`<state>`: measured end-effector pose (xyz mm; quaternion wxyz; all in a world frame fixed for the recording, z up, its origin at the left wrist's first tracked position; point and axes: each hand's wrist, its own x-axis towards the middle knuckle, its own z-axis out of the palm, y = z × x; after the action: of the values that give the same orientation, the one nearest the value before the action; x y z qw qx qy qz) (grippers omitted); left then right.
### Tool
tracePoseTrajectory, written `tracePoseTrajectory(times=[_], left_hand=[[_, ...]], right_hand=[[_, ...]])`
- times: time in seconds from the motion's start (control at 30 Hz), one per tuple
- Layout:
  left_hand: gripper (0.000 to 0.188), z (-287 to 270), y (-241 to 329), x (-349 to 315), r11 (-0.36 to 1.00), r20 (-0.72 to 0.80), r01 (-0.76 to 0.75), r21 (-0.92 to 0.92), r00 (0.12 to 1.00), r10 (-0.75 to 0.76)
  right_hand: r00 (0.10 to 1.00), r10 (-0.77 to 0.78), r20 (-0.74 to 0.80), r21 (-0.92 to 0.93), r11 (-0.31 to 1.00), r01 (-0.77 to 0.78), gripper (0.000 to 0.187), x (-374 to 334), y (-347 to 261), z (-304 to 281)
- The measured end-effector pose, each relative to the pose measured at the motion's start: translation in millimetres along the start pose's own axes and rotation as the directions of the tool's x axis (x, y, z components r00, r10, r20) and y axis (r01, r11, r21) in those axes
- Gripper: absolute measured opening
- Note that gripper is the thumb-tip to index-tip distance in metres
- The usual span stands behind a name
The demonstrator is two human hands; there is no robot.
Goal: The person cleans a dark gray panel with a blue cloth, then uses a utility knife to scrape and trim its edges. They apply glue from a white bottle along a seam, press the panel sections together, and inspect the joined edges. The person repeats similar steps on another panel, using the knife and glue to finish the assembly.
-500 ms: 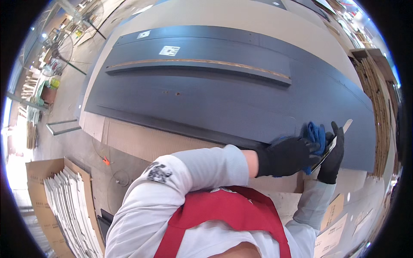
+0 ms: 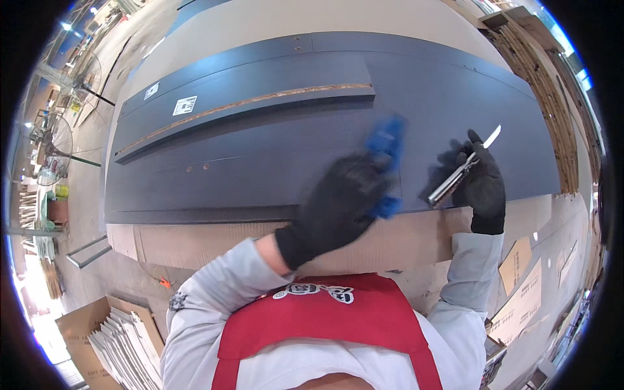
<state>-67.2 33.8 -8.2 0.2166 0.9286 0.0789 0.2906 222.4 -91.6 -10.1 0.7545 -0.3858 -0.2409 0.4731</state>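
Observation:
My left hand (image 2: 341, 201), in a black glove, is closed around a bunched blue cloth (image 2: 389, 140), blurred by motion. It hovers over the near part of a large dark grey panel (image 2: 273, 170). To its right, my gloved right hand (image 2: 486, 188) grips a knife (image 2: 450, 185) with a silver handle. The pale blade points away to the upper right, and the handle end points toward the panel's near edge. On the panel's far left half lies a narrow dark board (image 2: 247, 107) with a raw brown edge.
Brown cardboard (image 2: 188, 244) sticks out under the panel's near edge. A carton of white sheets (image 2: 123, 344) stands on the floor at lower left. Stacked brown boards (image 2: 536, 84) line the right side. A metal frame (image 2: 88, 250) and fans stand at left.
My left hand has swung left with the blue cloth, away from my right hand. The knife has come clear of the cloth. The view has shifted, so the narrow board appears farther left.

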Motion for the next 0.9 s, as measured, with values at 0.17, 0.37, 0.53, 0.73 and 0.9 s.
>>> tracePoseTrajectory(times=[0.17,0.37,0.53,0.73,0.9], left_hand=[[0.05,33.4,34.8,17.6,0.933,0.04,-0.16,-0.322,0.982,0.182],[0.045,-52.0,-21.2,39.7,0.822,-0.249,0.185,-0.538,0.897,-0.364],[0.064,-88.5,-80.1,30.9,0.925,-0.474,0.205,0.319,0.88,-0.032],[0.074,-91.1,-32.9,-41.3,0.887,0.194,0.29,0.359,0.906,-0.375],[0.087,-89.1,-19.6,-47.0,0.9,0.241,0.213,0.381,0.917,-0.319]], right_hand=[[0.986,0.063,-0.154,0.089,0.995,-0.05,0.039,5.6,4.7,28.6],[0.99,0.061,-0.123,0.176,0.984,-0.039,0.044,3.4,2.6,22.7],[0.949,0.184,-0.255,-0.051,0.978,-0.203,0.045,-5.8,-10.9,53.3],[0.971,0.233,-0.046,-0.832,0.529,-0.166,0.04,-15.4,-30.9,53.5],[0.925,0.168,0.34,-0.94,0.076,0.331,0.037,0.6,-15.6,54.8]])
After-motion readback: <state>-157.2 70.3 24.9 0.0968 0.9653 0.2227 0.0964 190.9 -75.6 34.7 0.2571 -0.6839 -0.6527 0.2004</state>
